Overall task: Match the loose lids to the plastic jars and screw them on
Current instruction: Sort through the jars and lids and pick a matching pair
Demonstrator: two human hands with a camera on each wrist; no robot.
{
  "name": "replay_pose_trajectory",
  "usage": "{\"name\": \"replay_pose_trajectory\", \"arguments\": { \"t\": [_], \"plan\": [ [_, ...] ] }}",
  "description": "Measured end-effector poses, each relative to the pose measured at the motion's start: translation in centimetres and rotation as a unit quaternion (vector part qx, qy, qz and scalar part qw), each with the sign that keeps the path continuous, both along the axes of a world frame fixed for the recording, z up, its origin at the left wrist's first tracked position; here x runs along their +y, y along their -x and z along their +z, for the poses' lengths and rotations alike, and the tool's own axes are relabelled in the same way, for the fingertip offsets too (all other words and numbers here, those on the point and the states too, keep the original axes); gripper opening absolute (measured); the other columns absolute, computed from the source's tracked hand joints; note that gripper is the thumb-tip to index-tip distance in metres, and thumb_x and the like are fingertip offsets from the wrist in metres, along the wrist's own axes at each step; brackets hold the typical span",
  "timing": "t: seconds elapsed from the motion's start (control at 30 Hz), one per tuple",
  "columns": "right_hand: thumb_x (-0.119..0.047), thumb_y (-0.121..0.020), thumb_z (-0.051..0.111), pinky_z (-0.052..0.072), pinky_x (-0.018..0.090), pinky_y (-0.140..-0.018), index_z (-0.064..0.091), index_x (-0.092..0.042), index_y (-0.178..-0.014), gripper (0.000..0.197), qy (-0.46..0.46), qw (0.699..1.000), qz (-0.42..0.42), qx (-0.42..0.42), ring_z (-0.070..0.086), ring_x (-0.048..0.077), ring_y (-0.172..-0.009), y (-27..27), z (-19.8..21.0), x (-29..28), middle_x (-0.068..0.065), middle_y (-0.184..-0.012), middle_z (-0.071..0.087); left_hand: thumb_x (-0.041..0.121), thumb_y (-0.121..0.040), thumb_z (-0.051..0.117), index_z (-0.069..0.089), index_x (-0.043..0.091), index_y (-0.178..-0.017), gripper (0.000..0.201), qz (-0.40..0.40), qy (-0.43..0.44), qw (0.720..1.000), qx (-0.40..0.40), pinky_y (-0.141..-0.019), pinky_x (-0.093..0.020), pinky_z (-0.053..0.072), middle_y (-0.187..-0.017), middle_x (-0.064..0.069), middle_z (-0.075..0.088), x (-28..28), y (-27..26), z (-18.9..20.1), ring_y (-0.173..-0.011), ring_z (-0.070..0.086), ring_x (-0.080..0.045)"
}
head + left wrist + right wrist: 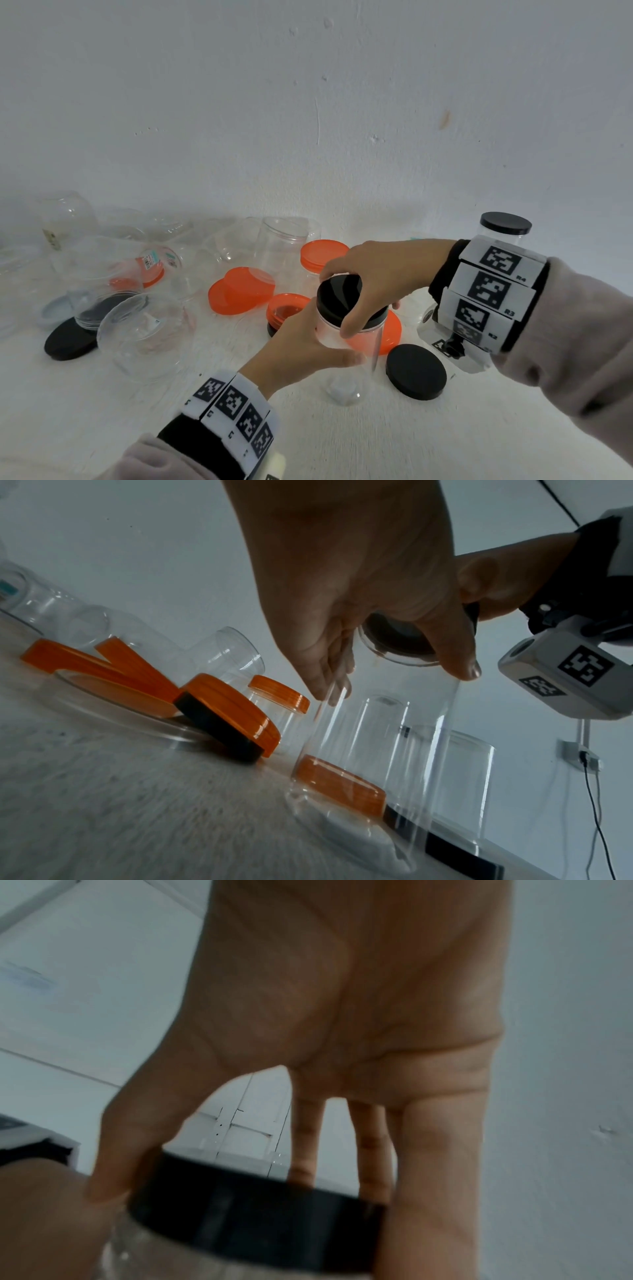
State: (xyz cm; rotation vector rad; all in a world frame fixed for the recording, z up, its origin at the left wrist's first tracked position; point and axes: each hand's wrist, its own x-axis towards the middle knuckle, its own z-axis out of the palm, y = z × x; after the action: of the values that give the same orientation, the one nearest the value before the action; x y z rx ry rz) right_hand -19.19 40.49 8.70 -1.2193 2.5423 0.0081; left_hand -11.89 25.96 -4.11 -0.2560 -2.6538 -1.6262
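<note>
Black lid going onto clear jar, centre of desk (376, 445).
Right hand (380, 274) is gripping the black lid (339, 294) by its rim from above; left hand (301, 346) is wrapping the clear plastic jar (346, 346) just below. Risks: lid is sitting tilted and may cross-thread; thin jar wall may flex or spin; an elbow could be knocking the loose orange lids (241, 289) nearby.

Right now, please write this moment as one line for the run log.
step: screwing lid | left hand: grips clear jar | right hand: grips black lid on jar mouth | seating: cannot tell
</note>
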Motion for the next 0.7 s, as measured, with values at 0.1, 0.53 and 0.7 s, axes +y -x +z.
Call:
{"name": "replay_pose_trajectory", "arguments": {
  "t": [0.1, 0.53, 0.7],
  "plan": [
    [-0.060, -0.071, 0.074, 0.044, 0.021, -0.079, 0.037, -0.047, -0.137, 0.077, -0.032, 0.999, 0.035, 0.007, 0.046, 0.010, -0.109, 0.0, 0.5, -0.1, -0.017, -0.117, 0.040, 0.042, -0.066, 0.085, 0.039, 0.033, -0.139, 0.088, -0.002, -0.003, 1.000, -0.008, -0.103, -0.028, 0.044, -0.126, 0.019, 0.059, -0.1, 0.0, 0.0, -0.119, 0.053, 0.002],
    [-0.074, -0.056, 0.066, 0.058, 0.034, -0.072, 0.058, -0.045, -0.108, 0.060, 0.094, 0.994, 0.025, 0.055, 0.060, 0.009, -0.088, 0.2, -1.4, 0.3, -0.022, -0.093, 0.054, 0.047, -0.058, 0.083, 0.040, 0.055, -0.117, 0.073, 0.044, -0.018, 0.999, 0.026, -0.073, 0.001, 0.042, -0.109, 0.039, 0.058, 0.8, -0.5, -0.2, -0.102, 0.052, 0.020],
    [-0.080, -0.055, 0.066, 0.055, 0.023, -0.046, 0.059, -0.043, -0.104, 0.063, 0.094, 0.995, -0.009, 0.044, 0.064, 0.011, -0.067, -0.1, -1.6, 0.5, -0.018, -0.091, 0.053, 0.049, -0.061, 0.082, 0.035, 0.053, -0.127, 0.082, 0.039, -0.001, 0.999, 0.026, -0.074, 0.001, 0.041, -0.114, 0.032, 0.058, 0.8, -0.6, 0.1, -0.103, 0.049, 0.021]
  ]
}}
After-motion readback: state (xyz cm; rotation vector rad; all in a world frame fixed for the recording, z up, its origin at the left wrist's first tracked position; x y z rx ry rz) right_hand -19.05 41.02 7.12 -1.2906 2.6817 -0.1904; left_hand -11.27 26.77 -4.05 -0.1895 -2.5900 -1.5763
